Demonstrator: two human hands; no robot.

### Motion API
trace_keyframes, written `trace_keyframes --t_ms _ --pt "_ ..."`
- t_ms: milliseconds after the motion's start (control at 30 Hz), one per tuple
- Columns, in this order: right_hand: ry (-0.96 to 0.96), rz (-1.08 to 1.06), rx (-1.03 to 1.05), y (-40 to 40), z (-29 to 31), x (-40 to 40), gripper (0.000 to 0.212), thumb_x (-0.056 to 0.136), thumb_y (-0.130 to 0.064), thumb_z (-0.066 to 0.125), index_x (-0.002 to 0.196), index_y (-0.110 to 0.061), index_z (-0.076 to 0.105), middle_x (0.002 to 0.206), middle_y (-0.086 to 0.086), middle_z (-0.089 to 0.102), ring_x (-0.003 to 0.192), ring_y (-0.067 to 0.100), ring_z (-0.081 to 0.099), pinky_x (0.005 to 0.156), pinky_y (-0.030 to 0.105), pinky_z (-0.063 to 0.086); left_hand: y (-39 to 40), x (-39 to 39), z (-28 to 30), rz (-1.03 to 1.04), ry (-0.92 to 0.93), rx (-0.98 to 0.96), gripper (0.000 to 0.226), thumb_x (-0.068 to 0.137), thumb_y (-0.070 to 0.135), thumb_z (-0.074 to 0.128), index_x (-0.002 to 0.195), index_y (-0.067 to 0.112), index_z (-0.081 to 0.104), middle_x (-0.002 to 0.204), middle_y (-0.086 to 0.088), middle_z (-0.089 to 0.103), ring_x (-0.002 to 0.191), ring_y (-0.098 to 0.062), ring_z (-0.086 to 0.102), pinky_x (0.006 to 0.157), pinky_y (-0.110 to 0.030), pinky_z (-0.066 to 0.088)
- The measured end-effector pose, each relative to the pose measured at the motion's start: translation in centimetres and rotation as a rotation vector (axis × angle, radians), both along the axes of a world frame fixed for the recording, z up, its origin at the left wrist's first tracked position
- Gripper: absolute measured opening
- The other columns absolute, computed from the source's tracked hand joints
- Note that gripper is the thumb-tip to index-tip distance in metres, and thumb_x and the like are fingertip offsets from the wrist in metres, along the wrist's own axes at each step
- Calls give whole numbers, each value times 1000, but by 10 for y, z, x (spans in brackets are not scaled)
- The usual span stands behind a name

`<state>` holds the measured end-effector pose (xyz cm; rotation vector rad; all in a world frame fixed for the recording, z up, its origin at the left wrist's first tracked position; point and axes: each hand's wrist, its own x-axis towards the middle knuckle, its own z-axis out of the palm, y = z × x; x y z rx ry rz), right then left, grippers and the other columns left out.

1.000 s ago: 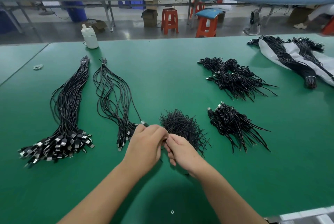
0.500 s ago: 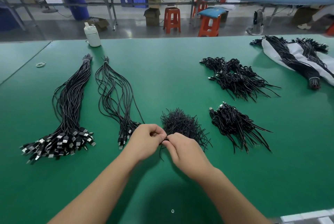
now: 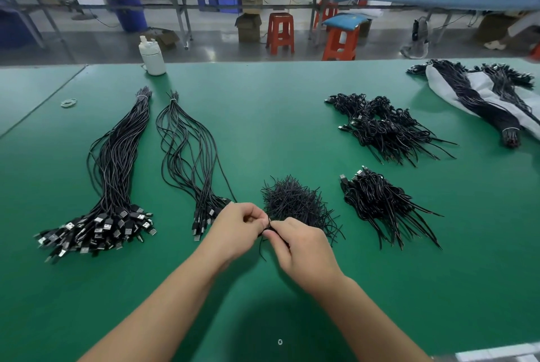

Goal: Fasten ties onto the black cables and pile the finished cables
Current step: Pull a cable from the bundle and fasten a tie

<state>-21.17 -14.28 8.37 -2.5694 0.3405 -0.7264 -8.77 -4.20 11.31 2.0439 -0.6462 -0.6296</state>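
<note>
Both hands meet at lower centre of frame. Left hand point(image 3: 236, 230) and right hand point(image 3: 301, 247) have fingers curled, pinching a thin black tie point(image 3: 264, 234) between the fingertips; one loose end hangs down onto the table point(image 3: 263, 128). Can't tell whether a cable sits inside the pinch. Tie pile point(image 3: 295, 204) is just above the hands. Untied cables point(image 3: 190, 157) lie left, bigger bundle point(image 3: 111, 180) further left. Finished pile point(image 3: 382, 204) right of centre, second pile point(image 3: 382, 128) above it. Judgement: ties are light, wiry, hold a twist; cables limp and springy, so grip near the coiled middle, not the plug.
</note>
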Motion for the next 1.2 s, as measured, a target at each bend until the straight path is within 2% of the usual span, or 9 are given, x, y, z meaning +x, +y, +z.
trace_keyframes --t_ms 300,400,500,567,633,767,900,1033,1200 --pt "-18 32 -237 -7 0 1 23 95 -29 59 79 -16 69 65 -4 55 54 17 54 46 33 44 7 4 -10 92 153 -68 16 80 24 79 70 15 71 65 3 67 62 -11 52 65 -26 45" --pt "-13 45 -262 -6 -3 2 22 93 -26 64 74 -15 66 64 -3 55 52 18 53 45 34 44 7 3 -12 59 33 -19 24 88 30 72 67 17 74 61 3 67 56 -6 50 54 -18 40" --pt "4 62 -310 -7 -3 5 22 92 -26 66 73 -16 63 63 -3 54 51 18 52 44 32 42 4 3 -9 41 -61 31 41 96 41 57 71 16 76 70 -5 71 60 -7 54 66 -26 48" --pt "25 62 -344 -9 -3 7 20 92 -27 67 74 -17 64 63 -3 54 51 18 53 45 32 42 3 5 -3 -14 -110 90 47 96 49 54 71 17 76 63 -2 68 55 -6 51 63 -29 46" --pt "49 64 -363 -11 -2 8 15 92 -27 66 80 -17 68 65 -3 56 53 17 56 46 32 43 3 7 2 -104 -192 178 40 91 52 59 68 24 75 56 4 62 50 -5 48 55 -23 42" --pt "79 47 -397 -12 1 8 15 90 -29 68 79 -19 69 65 -6 57 54 15 57 45 30 42 2 11 8 -175 -284 278 28 89 37 66 61 33 69 71 6 70 74 -14 64 76 -29 49" --pt "125 20 -456 -11 2 8 21 91 -34 68 74 -22 67 66 -7 57 56 15 58 44 30 44 -2 9 9 -196 -399 326 24 88 31 69 64 32 66 65 9 65 62 -5 56 59 -20 41" --pt "152 10 -473 -12 3 10 25 91 -35 68 70 -22 63 66 -6 57 57 17 59 44 30 44 -3 3 6 -176 -513 358 13 90 32 67 77 31 66 77 9 64 87 -15 61 77 -29 50" --pt "168 18 -497 -14 0 13 22 90 -35 69 72 -24 62 69 -9 58 64 14 60 46 29 45 -4 -2 0 -149 -570 357 12 91 29 60 80 30 59 79 12 60 95 -14 61 77 -29 48"
